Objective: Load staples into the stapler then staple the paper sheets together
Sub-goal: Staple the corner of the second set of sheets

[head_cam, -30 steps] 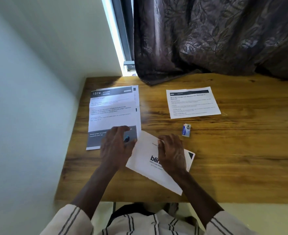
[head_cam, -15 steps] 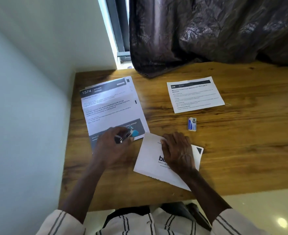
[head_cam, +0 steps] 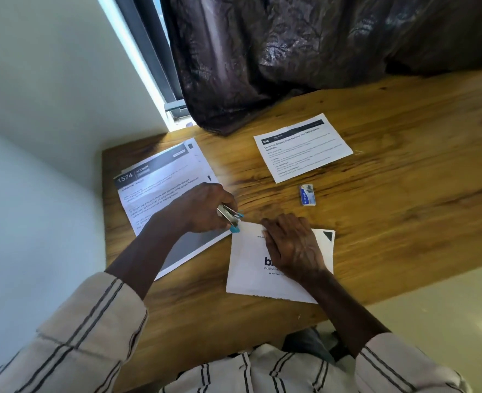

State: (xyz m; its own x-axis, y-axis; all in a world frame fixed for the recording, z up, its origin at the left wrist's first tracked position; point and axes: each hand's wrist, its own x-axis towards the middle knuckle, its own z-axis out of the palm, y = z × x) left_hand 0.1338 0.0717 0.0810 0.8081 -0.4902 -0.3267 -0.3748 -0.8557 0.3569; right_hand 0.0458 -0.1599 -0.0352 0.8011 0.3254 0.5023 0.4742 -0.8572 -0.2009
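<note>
Fingers point(head_cam: 228, 200) of the left hand point(head_cam: 200, 212) curl round a small bright-metal stapler with blue plastic ends point(head_cam: 229, 218), gripping it. Fingers point(head_cam: 272, 226) of the right hand point(head_cam: 293, 248) lie straight and flat, pressing on the white paper sheets with black print point(head_cam: 247, 268). We read the stapler's long axis as oblique, running from the left palm down and rightward to the sheets' far left corner, where its blue nose meets the paper edge. We cannot tell whether the corner is already between the stapler's two arms. The left hand is nearer that corner, and the right fingertips rest just beside it on the paper. We judge that the coming squeeze depends on the corner lying fully inside the mouth. The sheets are thin, matt and limp, with a black triangle at one corner. The tabletop point(head_cam: 390, 222) is glossy brown wood with strong grain. A small blue-and-white cardboard staple box point(head_cam: 308, 195) lies flat, apart to the right, near a printed white page point(head_cam: 302, 150); a printed page with a dark header point(head_cam: 154, 177) lies under the left hand
</note>
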